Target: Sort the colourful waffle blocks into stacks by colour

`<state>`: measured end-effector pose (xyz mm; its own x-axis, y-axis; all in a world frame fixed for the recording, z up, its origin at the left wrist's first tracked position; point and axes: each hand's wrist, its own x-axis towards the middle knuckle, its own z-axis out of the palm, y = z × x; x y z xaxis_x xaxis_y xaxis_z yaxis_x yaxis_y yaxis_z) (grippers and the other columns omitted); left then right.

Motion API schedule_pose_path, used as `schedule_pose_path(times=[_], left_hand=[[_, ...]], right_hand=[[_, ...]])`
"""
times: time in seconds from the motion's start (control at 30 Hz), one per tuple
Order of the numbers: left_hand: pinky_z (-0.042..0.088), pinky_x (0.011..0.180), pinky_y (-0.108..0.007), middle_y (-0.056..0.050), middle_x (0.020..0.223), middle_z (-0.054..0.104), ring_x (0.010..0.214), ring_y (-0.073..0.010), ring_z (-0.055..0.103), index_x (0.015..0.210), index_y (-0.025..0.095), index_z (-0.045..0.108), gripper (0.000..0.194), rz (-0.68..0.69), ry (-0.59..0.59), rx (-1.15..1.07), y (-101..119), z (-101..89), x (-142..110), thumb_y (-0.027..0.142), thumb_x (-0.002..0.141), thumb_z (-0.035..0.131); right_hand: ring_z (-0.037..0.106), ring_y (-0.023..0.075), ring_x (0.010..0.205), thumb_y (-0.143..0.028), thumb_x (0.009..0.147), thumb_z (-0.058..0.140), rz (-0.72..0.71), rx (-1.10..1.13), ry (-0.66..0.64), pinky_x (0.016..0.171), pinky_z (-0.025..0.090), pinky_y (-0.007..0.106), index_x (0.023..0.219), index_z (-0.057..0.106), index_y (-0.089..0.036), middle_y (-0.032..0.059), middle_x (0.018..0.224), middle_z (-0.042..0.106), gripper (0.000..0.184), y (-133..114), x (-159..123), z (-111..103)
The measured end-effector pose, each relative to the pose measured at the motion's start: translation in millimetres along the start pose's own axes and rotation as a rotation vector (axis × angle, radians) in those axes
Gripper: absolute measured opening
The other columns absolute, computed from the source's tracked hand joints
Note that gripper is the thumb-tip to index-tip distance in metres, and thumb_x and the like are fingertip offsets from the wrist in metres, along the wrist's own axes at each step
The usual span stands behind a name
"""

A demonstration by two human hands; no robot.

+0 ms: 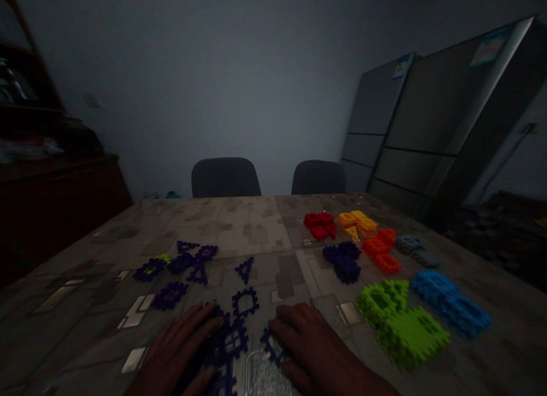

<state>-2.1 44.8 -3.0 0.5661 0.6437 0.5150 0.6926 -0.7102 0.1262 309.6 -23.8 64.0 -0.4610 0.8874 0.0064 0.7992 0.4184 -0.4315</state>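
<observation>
My left hand (182, 347) lies low over the table with its fingers stretched out, touching the edge of a cluster of dark purple interlocking tiles (234, 340). Parts of that cluster are hidden under the fingers. My right hand (314, 345) has its fingertips and thumb around a small purple toothed tile (270, 346). Between and ahead of the hands lies a purple square frame (245, 302), with a purple triangle (244, 269) farther off. More loose purple tiles (171, 295) are scattered to the left, one beside a yellow-green piece (163, 258).
On the right stand colour-sorted stacks: green (410, 333), blue (448, 302), orange (381, 249), grey (416, 250), yellow (358, 222), red (320, 225) and purple (343, 260). Two chairs (226, 176) are behind the patterned table (205, 211); a refrigerator (419, 128) stands at right.
</observation>
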Motion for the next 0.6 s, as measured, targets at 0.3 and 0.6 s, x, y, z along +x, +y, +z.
schedule_pose_path(times=[0.3, 0.6], left_hand=[[0.054, 0.106, -0.044, -0.001, 0.132, 0.070, 0.120, -0.0274, 0.067, 0.128, 0.034, 0.065, 0.036, -0.177, 0.089, -0.138, -43, 3.3, 9, 0.049, 0.099, 0.051], [0.057, 0.102, -0.043, 0.003, 0.129, 0.071, 0.117, -0.0233, 0.069, 0.130, 0.038, 0.061, 0.032, -0.137, 0.031, -0.176, -27, -4.1, 13, 0.047, 0.102, 0.048]], right_hand=[[0.051, 0.0302, 0.118, -0.024, 0.085, 0.075, 0.088, -0.009, -0.007, 0.104, 0.040, 0.045, 0.137, 0.056, -0.023, 0.0102, 0.129, 0.061, 0.056, -8, -1, -5], [0.046, 0.0315, 0.130, -0.022, 0.083, 0.079, 0.097, 0.055, -0.005, 0.114, 0.035, 0.050, 0.148, 0.049, -0.022, 0.0109, 0.143, 0.056, 0.071, -2, -6, -11]])
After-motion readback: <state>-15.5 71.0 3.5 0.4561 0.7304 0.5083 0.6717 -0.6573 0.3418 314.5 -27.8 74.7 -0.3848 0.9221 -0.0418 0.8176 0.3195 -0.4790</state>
